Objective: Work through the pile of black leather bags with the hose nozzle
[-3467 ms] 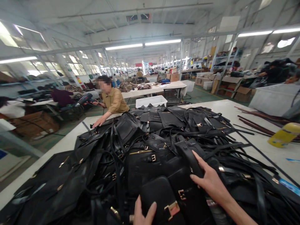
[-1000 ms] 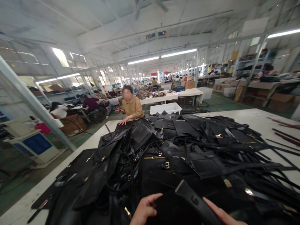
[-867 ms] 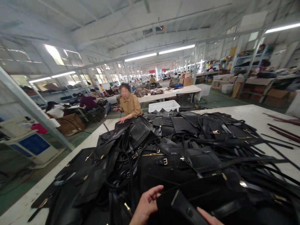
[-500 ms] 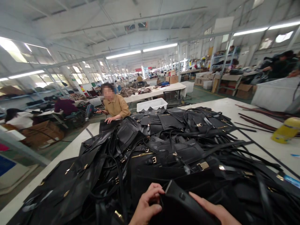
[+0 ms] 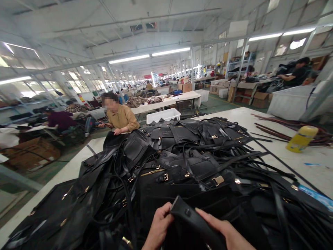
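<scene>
At the bottom edge of the view, the left hand (image 5: 158, 226) and the right hand (image 5: 225, 233) hold a flat black leather bag flap with a small round snap (image 5: 187, 218) between them. The left hand's fingers are curled shut around the flap's near upper corner; the right hand's fingers are pressed along its right edge, the thumb hidden beneath. The flap tilts upward, just above a large heap of black leather bags with gold buckles and tangled straps (image 5: 179, 163), which covers most of the long white worktable (image 5: 253, 119). On the table's right side, well apart from the hands, a yellow plastic bottle (image 5: 301, 138) lies on its side near dark brown leather strips (image 5: 281, 123). At the far end of the heap, a co-worker in a mustard-yellow shirt (image 5: 122, 118) rests one hand on a bag. A white plastic bin (image 5: 163, 115) stands behind the heap.
</scene>
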`<state>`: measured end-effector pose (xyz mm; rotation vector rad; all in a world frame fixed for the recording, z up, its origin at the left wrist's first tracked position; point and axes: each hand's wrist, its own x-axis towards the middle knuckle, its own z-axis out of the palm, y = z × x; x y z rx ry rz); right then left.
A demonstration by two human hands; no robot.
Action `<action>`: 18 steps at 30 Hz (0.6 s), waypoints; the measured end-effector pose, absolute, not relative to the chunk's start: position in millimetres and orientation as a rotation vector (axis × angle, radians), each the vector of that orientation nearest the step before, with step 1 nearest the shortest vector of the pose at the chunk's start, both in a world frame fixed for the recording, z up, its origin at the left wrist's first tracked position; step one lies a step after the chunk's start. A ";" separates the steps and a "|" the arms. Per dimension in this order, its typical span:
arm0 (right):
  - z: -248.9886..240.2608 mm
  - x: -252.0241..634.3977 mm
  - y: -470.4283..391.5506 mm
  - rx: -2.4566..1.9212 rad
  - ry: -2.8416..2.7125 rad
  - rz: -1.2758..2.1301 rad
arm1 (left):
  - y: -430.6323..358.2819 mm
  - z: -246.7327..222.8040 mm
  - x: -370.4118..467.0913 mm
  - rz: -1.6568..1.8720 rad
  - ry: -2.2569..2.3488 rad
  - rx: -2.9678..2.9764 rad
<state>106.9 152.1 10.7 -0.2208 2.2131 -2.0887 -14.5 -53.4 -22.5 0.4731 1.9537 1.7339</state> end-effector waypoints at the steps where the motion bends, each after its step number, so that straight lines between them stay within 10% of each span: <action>1: 15.3 107.5 153.2 -0.215 2.242 -2.068 | -52.3 -21.6 -14.4 1.736 1.962 0.475; 11: 36.1 126.1 187.4 0.228 2.640 -1.889 | -57.8 61.8 -58.6 2.145 2.273 0.178; 18: 55.1 131.5 211.0 0.296 2.786 -1.878 | -90.0 8.4 -117.2 2.319 2.107 -0.303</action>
